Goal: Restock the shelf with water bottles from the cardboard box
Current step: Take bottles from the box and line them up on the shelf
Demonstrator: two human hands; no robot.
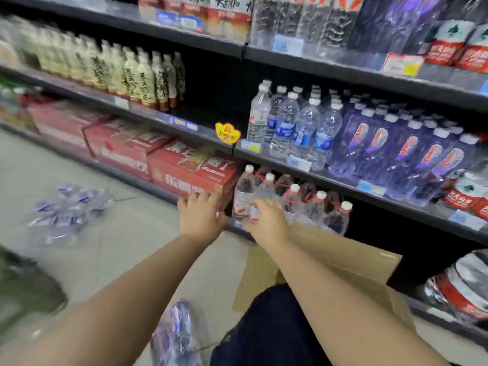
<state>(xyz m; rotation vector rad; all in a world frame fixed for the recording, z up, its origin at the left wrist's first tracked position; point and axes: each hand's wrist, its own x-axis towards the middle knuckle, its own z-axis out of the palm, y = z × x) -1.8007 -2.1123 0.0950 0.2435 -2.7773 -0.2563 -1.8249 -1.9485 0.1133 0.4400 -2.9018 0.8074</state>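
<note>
Right hand (266, 220) wraps the water bottle (244, 191) low on its body, standing it at the left end of the bottom-shelf bottle row (315, 204). Left hand (200, 215) lies flat on the red carton (190, 175), fingers straight, probably bracing it clear of the slot. Cardboard box (343, 257) sits just below.
</note>
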